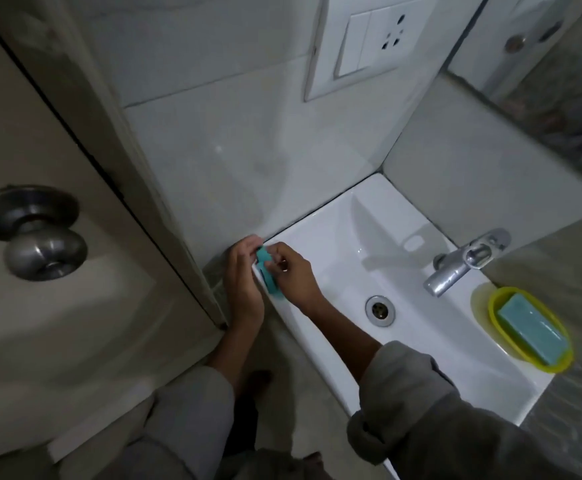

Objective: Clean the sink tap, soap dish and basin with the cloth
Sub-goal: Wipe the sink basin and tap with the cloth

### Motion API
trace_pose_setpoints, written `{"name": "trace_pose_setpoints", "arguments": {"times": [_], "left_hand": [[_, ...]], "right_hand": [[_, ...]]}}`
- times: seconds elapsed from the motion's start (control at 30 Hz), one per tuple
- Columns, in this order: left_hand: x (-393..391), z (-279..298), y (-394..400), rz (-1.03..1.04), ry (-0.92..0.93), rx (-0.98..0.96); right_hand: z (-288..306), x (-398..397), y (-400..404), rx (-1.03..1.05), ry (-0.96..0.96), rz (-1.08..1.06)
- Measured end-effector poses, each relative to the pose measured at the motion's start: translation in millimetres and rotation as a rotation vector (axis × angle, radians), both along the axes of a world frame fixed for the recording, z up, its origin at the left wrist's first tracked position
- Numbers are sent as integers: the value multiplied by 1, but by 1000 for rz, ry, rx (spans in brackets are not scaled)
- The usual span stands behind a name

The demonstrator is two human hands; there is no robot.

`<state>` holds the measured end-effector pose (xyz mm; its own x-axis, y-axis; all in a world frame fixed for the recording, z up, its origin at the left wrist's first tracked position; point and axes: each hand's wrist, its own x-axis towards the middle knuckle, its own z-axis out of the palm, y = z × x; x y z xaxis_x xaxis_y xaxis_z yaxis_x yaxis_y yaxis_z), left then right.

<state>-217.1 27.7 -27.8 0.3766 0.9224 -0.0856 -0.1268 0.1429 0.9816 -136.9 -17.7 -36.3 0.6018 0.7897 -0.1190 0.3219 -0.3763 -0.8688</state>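
Note:
A small teal cloth (pixel 266 269) is held between both hands at the left front corner of the white basin (pixel 417 344). My left hand (pixel 242 275) holds it from the left, fingers curled around it. My right hand (pixel 291 273) pinches it from the right, over the basin's rim. The metal tap (pixel 455 266) stands at the basin's right side, spout pointing toward the drain (pixel 380 310). A yellow soap dish (pixel 493 303) with a teal soap bar (pixel 531 332) sits on the basin's right ledge.
A door with a round metal knob (pixel 40 242) stands close on the left. Tiled walls surround the basin; a white switch plate (pixel 365 43) is on the wall above. A mirror edge (pixel 538 81) is at the upper right.

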Motion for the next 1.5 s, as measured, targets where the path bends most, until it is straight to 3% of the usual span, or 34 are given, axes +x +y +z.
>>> {"name": "trace_pose_setpoints", "arguments": {"times": [0.13, 0.23, 0.47, 0.67, 0.8, 0.97, 1.17, 1.23, 1.3, 1.4, 1.5], "left_hand": [[-9, 4, 2, -54, 46, -93], [-8, 14, 7, -92, 93, -71], [13, 31, -36, -287, 197, 248], [32, 9, -108, -627, 352, 246], [35, -12, -140, -741, 463, 305], [28, -26, -155, -840, 647, 478], [25, -19, -151, -775, 633, 390], [23, -19, -152, -766, 621, 385], [23, -18, -154, -778, 600, 409], [26, -16, -157, -804, 590, 377], [34, -3, -162, -988, 492, -45]], "right_hand": [[13, -9, -23, -8, -182, 270], [20, -12, -48, -149, -232, 419], [37, -26, -158, -307, -193, 530], [49, -43, -280, -421, -157, 567], [64, -52, -344, -455, -225, 574], [76, -27, -380, -421, -417, 657], [83, 72, -392, -562, -651, 428], [81, 88, -386, -607, -599, 328], [82, 94, -375, -586, -426, 189], [81, 75, -344, -267, -147, -53], [72, 38, -306, -7, 213, -252]]}}
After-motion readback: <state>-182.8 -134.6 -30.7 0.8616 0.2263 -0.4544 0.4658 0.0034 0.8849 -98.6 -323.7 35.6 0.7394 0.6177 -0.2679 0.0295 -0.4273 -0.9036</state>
